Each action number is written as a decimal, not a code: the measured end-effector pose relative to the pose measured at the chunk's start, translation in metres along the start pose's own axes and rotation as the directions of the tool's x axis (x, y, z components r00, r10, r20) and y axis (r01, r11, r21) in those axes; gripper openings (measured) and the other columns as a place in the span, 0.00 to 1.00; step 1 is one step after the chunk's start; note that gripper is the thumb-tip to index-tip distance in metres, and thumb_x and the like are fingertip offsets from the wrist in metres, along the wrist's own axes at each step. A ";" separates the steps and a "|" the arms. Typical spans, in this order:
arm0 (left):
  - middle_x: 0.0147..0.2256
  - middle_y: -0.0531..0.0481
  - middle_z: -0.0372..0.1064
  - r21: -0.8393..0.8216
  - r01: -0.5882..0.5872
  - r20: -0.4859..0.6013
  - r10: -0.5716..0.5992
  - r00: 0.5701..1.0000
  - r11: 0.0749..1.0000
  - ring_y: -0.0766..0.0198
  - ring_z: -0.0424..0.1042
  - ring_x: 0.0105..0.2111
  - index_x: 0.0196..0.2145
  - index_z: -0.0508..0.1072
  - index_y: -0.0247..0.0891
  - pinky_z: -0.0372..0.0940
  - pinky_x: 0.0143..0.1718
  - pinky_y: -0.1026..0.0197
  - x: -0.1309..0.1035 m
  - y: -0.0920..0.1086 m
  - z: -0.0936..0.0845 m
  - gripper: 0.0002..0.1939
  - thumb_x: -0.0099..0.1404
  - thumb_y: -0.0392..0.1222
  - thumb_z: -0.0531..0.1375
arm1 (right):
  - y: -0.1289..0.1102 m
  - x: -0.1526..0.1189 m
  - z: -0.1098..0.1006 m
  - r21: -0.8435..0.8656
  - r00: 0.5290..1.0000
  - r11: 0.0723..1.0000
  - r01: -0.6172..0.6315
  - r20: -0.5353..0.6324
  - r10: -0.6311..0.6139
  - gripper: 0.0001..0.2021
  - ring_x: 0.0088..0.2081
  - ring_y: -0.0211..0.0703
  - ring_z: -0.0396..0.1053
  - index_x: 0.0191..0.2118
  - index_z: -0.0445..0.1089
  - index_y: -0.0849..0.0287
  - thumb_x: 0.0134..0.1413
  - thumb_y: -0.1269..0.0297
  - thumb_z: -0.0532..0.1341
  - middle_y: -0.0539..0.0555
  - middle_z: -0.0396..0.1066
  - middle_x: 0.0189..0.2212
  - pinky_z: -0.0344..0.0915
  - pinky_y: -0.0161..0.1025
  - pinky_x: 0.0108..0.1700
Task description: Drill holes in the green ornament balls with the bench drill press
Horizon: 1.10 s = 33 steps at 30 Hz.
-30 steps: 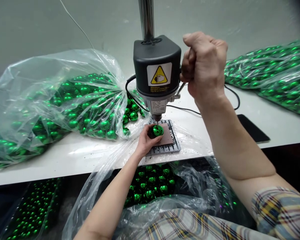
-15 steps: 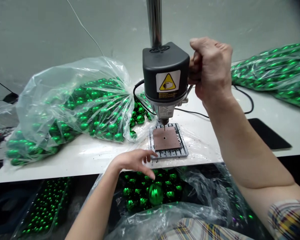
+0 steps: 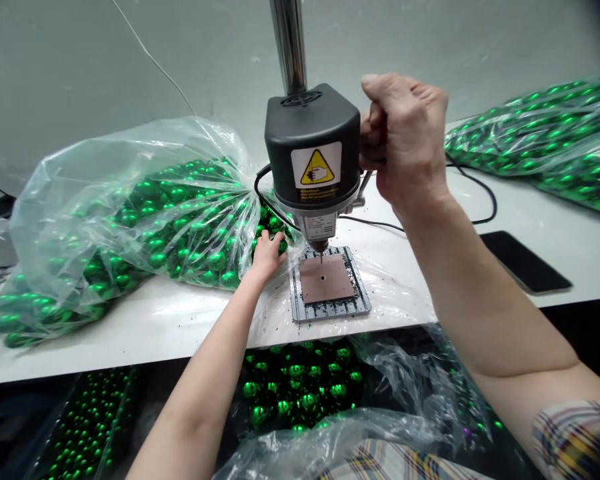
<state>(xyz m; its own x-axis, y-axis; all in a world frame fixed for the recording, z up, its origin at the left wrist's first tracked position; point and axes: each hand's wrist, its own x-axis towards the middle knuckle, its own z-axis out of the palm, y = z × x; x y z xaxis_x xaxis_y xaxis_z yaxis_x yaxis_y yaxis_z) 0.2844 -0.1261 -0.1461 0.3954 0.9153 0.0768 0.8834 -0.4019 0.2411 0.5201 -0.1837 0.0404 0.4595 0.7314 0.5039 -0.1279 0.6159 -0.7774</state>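
Note:
My left hand (image 3: 269,255) is at the mouth of the big clear bag (image 3: 75,167). Its fingers are curled over a shiny green ball (image 3: 283,247), with other balls packed close behind. Up at the right of the bench drill (image 3: 313,147), my right hand (image 3: 410,127) is closed round the feed lever, which the fist mostly hides. Beneath the thin drill bit (image 3: 321,258) lies a brown square board (image 3: 327,283) with a small round hole. It rests on the drill's slotted grey base (image 3: 330,312), which is strewn with dark bits.
An open plastic bag of green balls (image 3: 300,387) sits below the table's front edge. Another filled bag (image 3: 555,147) lies at the back right. A black phone (image 3: 527,261) is on the white table (image 3: 165,320). A black cable (image 3: 493,193) runs behind my right arm.
My left hand has gone from above the lower bag up to the balls at the big bag's mouth. A large ball has dropped out of sight below. My right hand keeps its grip.

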 end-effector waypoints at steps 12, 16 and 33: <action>0.45 0.43 0.73 -0.983 0.183 0.178 -0.205 0.962 0.004 0.58 0.76 0.38 0.52 0.70 0.43 0.75 0.38 0.53 -0.062 0.048 -0.019 0.26 0.67 0.64 0.60 | 0.004 0.002 -0.003 -0.029 0.997 1.000 0.006 0.079 -0.003 0.22 0.14 0.32 0.42 0.19 0.53 0.53 0.55 0.56 0.65 0.45 0.50 0.14 0.40 0.38 0.13; 0.48 0.40 0.74 -0.903 0.331 0.379 -0.145 0.914 -0.273 0.51 0.77 0.49 0.47 0.73 0.40 0.76 0.49 0.47 -0.085 0.056 -0.019 0.22 0.65 0.60 0.64 | 0.007 0.004 -0.003 -0.017 0.997 1.000 -0.003 0.075 0.004 0.23 0.15 0.33 0.43 0.20 0.53 0.52 0.55 0.53 0.66 0.45 0.50 0.14 0.40 0.39 0.14; 0.37 0.48 0.76 -0.958 0.113 0.048 -0.241 0.969 0.263 0.62 0.74 0.37 0.48 0.73 0.38 0.68 0.40 0.59 -0.080 0.071 0.018 0.31 0.49 0.49 0.74 | 0.004 0.006 -0.001 -0.031 0.999 0.999 -0.030 0.036 0.031 0.20 0.15 0.34 0.43 0.19 0.53 0.53 0.57 0.60 0.62 0.46 0.52 0.15 0.40 0.39 0.15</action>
<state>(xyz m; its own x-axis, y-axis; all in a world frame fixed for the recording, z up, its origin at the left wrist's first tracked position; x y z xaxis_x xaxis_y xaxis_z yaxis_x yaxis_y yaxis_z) 0.3195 -0.2282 -0.1524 0.1823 0.9828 -0.0306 0.0360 0.0244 0.9991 0.5229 -0.1775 0.0400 0.4231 0.7602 0.4931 -0.1140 0.5845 -0.8033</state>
